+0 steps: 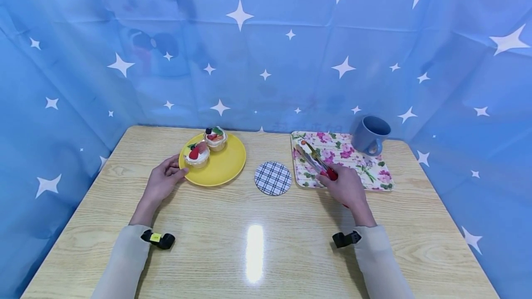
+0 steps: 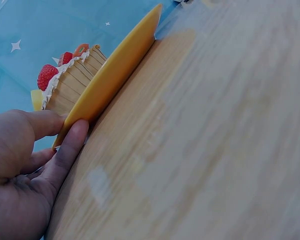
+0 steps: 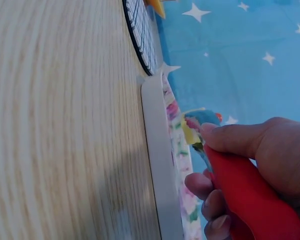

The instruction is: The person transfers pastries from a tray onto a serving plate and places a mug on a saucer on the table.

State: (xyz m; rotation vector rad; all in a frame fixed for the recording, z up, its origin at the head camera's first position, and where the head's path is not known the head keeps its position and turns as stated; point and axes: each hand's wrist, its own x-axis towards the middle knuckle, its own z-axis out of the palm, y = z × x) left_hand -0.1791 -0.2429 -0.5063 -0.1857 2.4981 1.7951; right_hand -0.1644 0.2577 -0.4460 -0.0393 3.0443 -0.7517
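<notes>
My left hand [image 1: 162, 181] grips the left rim of a yellow plate [image 1: 224, 165], with fingers on both sides of the edge in the left wrist view. Two cream-topped fruit tarts [image 1: 197, 156] sit on the plate's left and upper part. My right hand [image 1: 345, 186] holds tongs by their red handle [image 3: 250, 195] over a floral tray [image 1: 376, 176]. The metal arms of the tongs [image 1: 314, 156] reach toward the tray's upper left corner. Around their tips a small pale thing with an orange spot [image 1: 303, 142] shows, its kind unclear.
A blue mug [image 1: 370, 135] stands at the tray's back right corner. Between plate and tray lies a round checked coaster [image 1: 273, 178]. Blue star-patterned cloth [image 1: 266, 59] hangs behind and beside the wooden table [image 1: 208, 243].
</notes>
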